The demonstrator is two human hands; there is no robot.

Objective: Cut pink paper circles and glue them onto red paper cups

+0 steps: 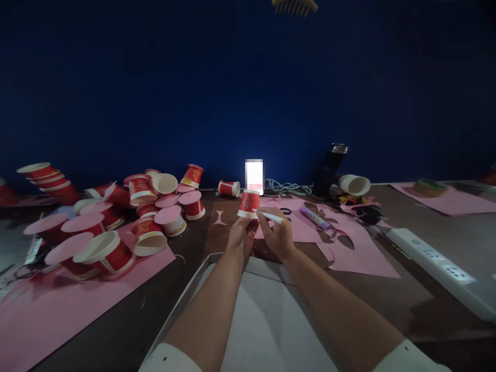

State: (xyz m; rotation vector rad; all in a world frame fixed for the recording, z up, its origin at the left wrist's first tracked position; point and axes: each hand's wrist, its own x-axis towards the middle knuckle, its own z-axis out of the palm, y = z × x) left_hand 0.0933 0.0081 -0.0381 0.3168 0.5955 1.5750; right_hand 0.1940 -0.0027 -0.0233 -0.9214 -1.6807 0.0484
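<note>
The left hand (239, 236) has its fingers closed on a small red paper cup with a white band (249, 200), held near the middle of the view, narrower end up and white band below. The right hand (278, 232) is curled around a slim white pen with an orange end (274, 217) — its tip is at the cup, though whether it touches cannot be told.

Beneath the forearms is a shallow white box (271, 305). Just beyond the held cup stands a bright white rectangle (254, 174) (its face is blurred out), with a coiled pale cable (290, 188) to its right and another red paper cup lying on its side (228, 188) to its left.

On the left of the dark brown surface (186, 274), many red and white paper cups (149, 187) lie jumbled, several bearing round pink paper discs (169, 214). Some rest on a large pink paper sheet (73, 315).

To the right are cut pink paper pieces (356, 253), a purple glue stick (313, 217), a tall black bottle with a shiny cap (327, 170) and — nearer the edge of view — a long white power strip (437, 271).
</note>
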